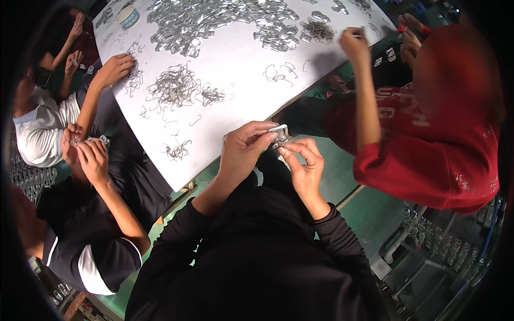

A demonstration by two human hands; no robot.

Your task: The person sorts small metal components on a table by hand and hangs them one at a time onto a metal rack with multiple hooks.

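Note:
Just beyond the near corner of the white table, both my hands meet in front of my body. A small shiny metal buckle (280, 131), shaped like a rectangular frame, is pinched between the thumb and fingers of my left hand (243, 147). Close against its lower right side, the thumb and forefinger of my right hand (304, 163) are pressed together. Whatever small piece they grip there is too small to make out. Nearest on the tabletop lie loose bent wire hooks (176, 151), with a larger heap of wire hooks (174, 85) farther back.
The white table (214, 136) carries a wide pile of shiny metal buckles (225, 24) and a paper cup (127, 17). A co-worker in a red top (423, 144) reaches over from the right. Two co-workers sit at left, one in a white-striped black shirt (96, 262). Racks (444, 241) stand lower right.

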